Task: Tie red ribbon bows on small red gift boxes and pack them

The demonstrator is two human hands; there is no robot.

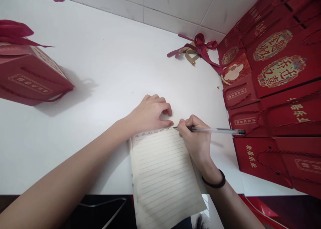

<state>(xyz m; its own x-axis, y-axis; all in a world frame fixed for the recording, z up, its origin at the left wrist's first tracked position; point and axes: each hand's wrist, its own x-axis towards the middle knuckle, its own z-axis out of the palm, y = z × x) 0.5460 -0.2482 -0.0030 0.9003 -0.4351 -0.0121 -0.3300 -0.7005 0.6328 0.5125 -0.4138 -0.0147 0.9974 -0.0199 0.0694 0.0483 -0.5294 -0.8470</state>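
My right hand (197, 140) grips a pen (215, 130) with a clear barrel and black ends. Its tip touches the top line of a lined notebook page (163, 175), near the page's upper right corner. A row of small handwritten figures (151, 132) runs along that top line. Across the page's upper edge rests my left hand (151, 113), its fingers loosely bent and the thumb stretched toward the pen tip. Nothing shows between the left fingers. The page's lower part hangs over the front edge of the white table (107, 65).
Red gift boxes (283, 105) with gold lettering and rope handles are stacked at the right. Another red box (32, 75) with a ribbon stands at the left. Ribbon bows (200, 48) lie near the tiled wall (170, 4), and a small gold piece (218, 87) lies beside the stack.
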